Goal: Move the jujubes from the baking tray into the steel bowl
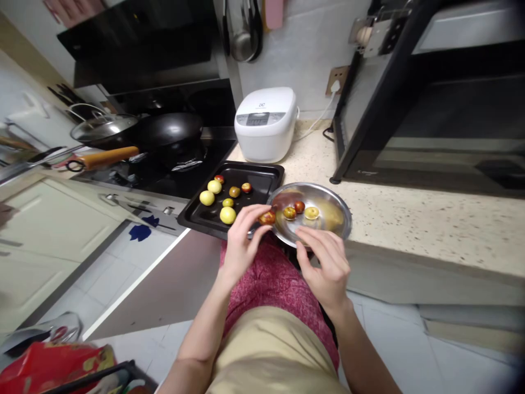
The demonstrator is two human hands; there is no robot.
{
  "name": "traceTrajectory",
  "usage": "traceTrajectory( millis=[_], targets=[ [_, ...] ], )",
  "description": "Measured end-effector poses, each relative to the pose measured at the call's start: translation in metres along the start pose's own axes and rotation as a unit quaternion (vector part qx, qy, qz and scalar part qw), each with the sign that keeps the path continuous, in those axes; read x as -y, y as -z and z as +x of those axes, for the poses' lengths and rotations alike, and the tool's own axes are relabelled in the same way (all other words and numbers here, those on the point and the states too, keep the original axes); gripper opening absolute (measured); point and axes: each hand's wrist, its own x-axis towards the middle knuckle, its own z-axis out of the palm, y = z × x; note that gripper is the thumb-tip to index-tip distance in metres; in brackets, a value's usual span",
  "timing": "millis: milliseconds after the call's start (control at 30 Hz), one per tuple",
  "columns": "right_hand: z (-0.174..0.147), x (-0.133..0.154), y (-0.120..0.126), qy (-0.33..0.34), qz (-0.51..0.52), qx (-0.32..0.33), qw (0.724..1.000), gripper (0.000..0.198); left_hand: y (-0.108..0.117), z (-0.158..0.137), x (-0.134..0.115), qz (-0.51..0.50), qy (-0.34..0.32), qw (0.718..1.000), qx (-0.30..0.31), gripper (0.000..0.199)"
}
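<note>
My left hand (241, 241) pinches a glossy red-brown jujube (267, 218) between thumb and fingertips, at the left rim of a shiny steel bowl (338, 203). Over the bowl's near side is my right hand (326, 265), its thumb and fingers apart with nothing seen between them. Inside the bowl lie a dark red jujube (299, 207), a mottled brown one (289, 213) and a pale yellow one (311, 213). To the left, a black baking tray (262, 175) carries several round fruits, some yellow-green (228, 215), others smaller and reddish brown (234, 191).
A white rice cooker (266, 126) stands behind the tray. On the right is a large black oven (443, 120) on the speckled counter (394, 219). At left, a wok (172, 131) and a lidded pan (104, 128) with an orange handle (109, 157) nearby sit on the stove.
</note>
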Motion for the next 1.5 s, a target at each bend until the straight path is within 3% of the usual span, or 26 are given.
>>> traceTrajectory(
  millis=[167, 367, 467, 667, 867, 1100, 1233, 1500],
  targets=[
    [0.002, 0.006, -0.001, -0.032, 0.019, 0.003, 0.999, 0.037, -0.035, -0.022, -0.016, -0.096, -0.022, 0.995, -0.001, 0.030],
    [0.001, 0.011, 0.002, -0.130, 0.103, 0.036, 0.986, 0.033, -0.048, -0.032, -0.013, -0.093, -0.040, 0.994, -0.043, 0.034],
    [0.006, 0.011, 0.003, -0.147, 0.113, 0.041, 0.982, 0.029, -0.050, -0.034, -0.011, -0.071, -0.063, 0.995, -0.042, 0.038],
    [0.026, -0.018, 0.013, -0.170, 0.002, 0.057, 0.984, 0.019, -0.051, -0.035, -0.001, -0.022, -0.074, 0.997, 0.001, 0.041],
    [0.041, -0.049, 0.018, -0.178, -0.100, 0.173, 0.964, 0.015, -0.051, -0.035, 0.010, 0.012, -0.106, 0.994, 0.020, 0.037],
    [0.046, -0.047, 0.004, -0.189, -0.202, 0.292, 0.916, 0.020, -0.052, -0.035, 0.011, 0.040, -0.136, 0.990, 0.021, 0.028],
    [0.047, -0.046, 0.000, -0.188, -0.247, 0.296, 0.903, 0.020, -0.051, -0.034, 0.011, 0.043, -0.140, 0.989, 0.023, 0.026],
    [0.043, -0.053, -0.001, -0.163, -0.256, 0.279, 0.911, 0.019, -0.052, -0.034, 0.011, 0.038, -0.137, 0.990, 0.026, 0.028]
  ],
)
